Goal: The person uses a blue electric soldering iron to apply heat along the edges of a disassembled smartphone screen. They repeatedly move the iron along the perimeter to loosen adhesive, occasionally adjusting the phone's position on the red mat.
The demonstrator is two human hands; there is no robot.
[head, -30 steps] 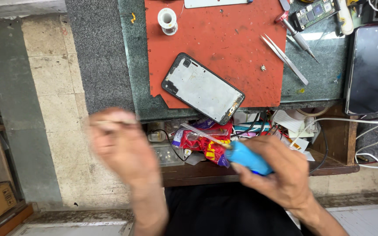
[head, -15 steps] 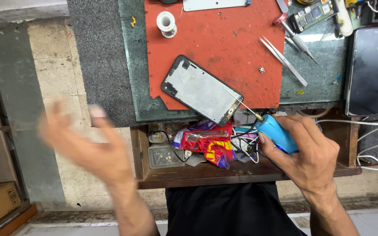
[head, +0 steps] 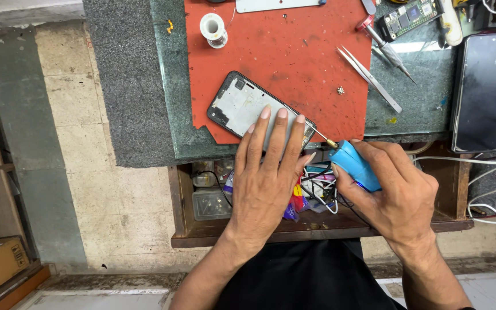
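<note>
Head view: opened black-framed phone shell (head: 242,109) is pinned flat on the orange-red rubber mat (head: 294,51) of the green table (head: 426,97) by the left hand (head: 268,178), fingers spread. A blue-handled soldering iron (head: 356,166) is gripped by the right hand (head: 397,195), tip at the shell's lower corner. Soldering is judged in hand; a steady tip is called for.

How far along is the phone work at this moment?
Done: the phone frame lies opened on the red mat, inner plate showing. In hand: left hand presses it flat; right hand holds the blue electric screwdriver, tip at the frame's lower corner. Left: tweezers and the loose screw lie untouched.
</note>
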